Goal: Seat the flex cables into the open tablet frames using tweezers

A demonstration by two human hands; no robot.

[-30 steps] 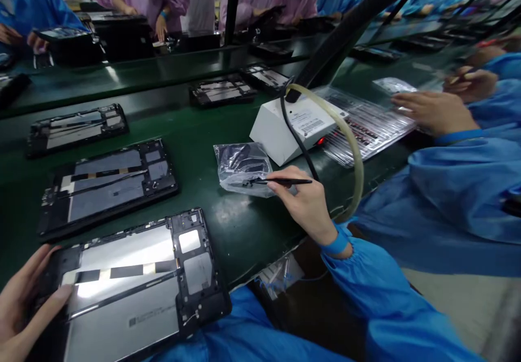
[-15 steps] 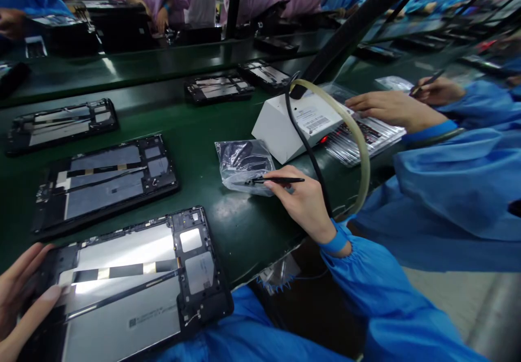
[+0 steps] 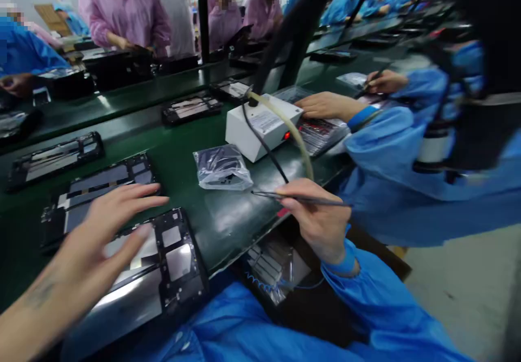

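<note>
My right hand (image 3: pixel 315 221) grips dark tweezers (image 3: pixel 313 199) that point left; a tiny dark piece appears at their tips, too small to name. Just beyond the tips lies a clear plastic bag (image 3: pixel 222 166) with small black bits inside. My left hand (image 3: pixel 108 237) hovers, fingers stretched and apart, over an opened tablet (image 3: pixel 179 261), holding nothing. The hand and forearm hide much of that tablet's left side. Behind it a second opened tablet (image 3: pixel 138 169) rests on the green bench, partly covered by my fingers.
A white box (image 3: pixel 260 126) with a red light, a cable and a hose stands beyond my right hand. A co-worker's hand (image 3: pixel 329 106) rests by packed plastic sleeves (image 3: pixel 321 137). More opened tablets (image 3: pixel 57 156) lie along the bench. A black arm (image 3: pixel 280 31) slants overhead.
My left hand has let go of the near tablet's left edge and moved right and up over it. The right hand has drawn the tweezers out of the bag. The view has shifted.
</note>
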